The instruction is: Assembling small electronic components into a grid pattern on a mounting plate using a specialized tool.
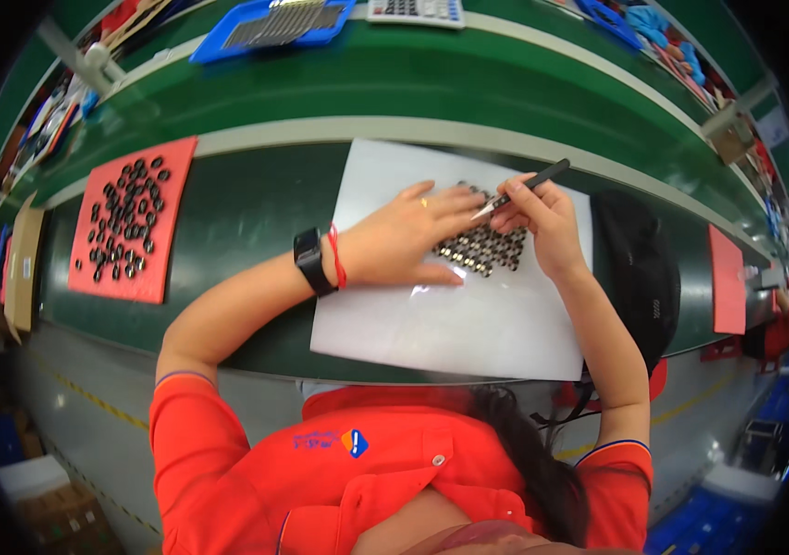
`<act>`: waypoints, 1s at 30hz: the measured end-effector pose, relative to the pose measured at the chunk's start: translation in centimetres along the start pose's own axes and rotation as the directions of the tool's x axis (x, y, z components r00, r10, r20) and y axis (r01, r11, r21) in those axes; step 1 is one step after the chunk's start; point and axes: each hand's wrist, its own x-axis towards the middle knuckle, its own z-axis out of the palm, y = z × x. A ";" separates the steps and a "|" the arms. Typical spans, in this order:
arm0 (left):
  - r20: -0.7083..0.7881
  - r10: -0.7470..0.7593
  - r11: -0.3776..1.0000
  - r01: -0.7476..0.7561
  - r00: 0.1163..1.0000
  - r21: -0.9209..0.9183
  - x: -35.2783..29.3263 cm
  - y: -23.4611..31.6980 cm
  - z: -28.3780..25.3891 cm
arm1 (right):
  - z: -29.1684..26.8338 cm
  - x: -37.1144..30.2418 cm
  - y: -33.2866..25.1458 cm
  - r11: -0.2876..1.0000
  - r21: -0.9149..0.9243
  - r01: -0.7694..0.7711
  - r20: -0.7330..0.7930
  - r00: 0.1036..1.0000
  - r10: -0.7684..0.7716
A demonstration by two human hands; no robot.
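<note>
Head view: A right hand (547, 217) pinches slim tweezers (552, 173) pen-style, probably for fine control, the tip close by the left hand (399, 236). That hand's fingers lie outstretched, gripping nothing visible, perhaps steadying small round shiny parts (485, 252) clustered on a white sheet (394, 324), its paleness likely aiding visibility.

Dark green counter (251, 208) spans the view L to R, its surface bare btwn. two sheets; at ctr., a large white sheet (394, 333) w/ small shiny metallic pcs. (485, 250) packed in rows; at L, a red sheet (150, 285) w/ loosely scattered dark round pcs. (126, 217); just R of the white sheet, a black bag-like item (635, 268) reaches the front edge; far R, a 2nd red sheet (726, 277).
</note>
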 end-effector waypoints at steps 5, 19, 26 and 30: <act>0.138 0.066 0.985 -0.087 0.988 0.146 -0.2 1.6 1.3 | -1.1 0.1 1.0 0.999 0.044 -0.013 0.012 1.000 0.013; 0.124 -0.021 0.954 -0.017 0.992 0.298 1.9 1.7 -1.2 | 0.5 1.7 -0.1 0.948 0.317 -0.036 0.106 0.994 0.002; 0.155 0.047 0.983 -0.073 0.987 0.167 3.1 0.7 0.8 | -1.8 2.2 1.0 0.950 0.300 0.092 -0.141 0.989 -0.051; 0.105 -0.035 0.973 0.010 0.994 0.230 3.1 1.5 1.3 | -1.2 2.5 1.2 0.926 0.374 0.060 -0.118 0.993 -0.017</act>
